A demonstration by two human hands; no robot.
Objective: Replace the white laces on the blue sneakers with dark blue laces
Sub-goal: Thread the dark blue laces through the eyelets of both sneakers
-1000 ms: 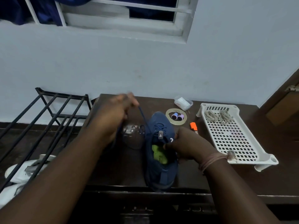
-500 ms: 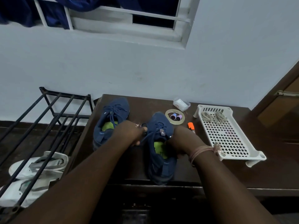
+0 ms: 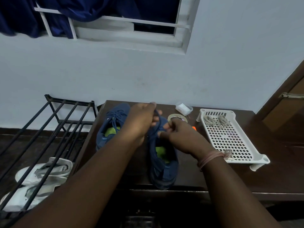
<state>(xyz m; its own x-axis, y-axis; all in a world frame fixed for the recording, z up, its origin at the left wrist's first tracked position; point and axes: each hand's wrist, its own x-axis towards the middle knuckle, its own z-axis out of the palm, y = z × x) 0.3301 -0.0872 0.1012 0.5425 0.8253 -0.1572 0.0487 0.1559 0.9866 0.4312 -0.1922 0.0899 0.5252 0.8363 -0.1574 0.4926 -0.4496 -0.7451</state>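
Taking the near sneaker (image 3: 164,165) as my landmark, I am watching from the far left inward: well left of it, a pair of white shoes (image 3: 44,171) is lying under a black metal rack (image 3: 54,122), parked off the table (image 3: 230,181), I judge, so they are not getting mixed into the job. Just left of the landmark and a little farther back, the second sneaker (image 3: 113,125) is sitting with a dark blue lace already running through its eyelets, which suggests to me that it is finished and set aside. Above the landmark's toe end, the left hand (image 3: 141,122) is curling its fingers around the dark blue lace (image 3: 156,127) and lifting it taut, probably to draw slack through. Right at the landmark's tongue, the right hand (image 3: 179,135) is pinching the lace low down, seemingly pinning the crossing while the other hand is pulling; exactly which eyelet is being worked I cannot tell. Behind the landmark to the right, a tape roll (image 3: 178,116) and a small clear box (image 3: 183,108) are resting near the wall. Well right of the landmark, a white perforated tray (image 3: 233,142) is holding the two bundled white laces (image 3: 216,120) at its far end, placed there, I think, to keep the removed pair out of the way.
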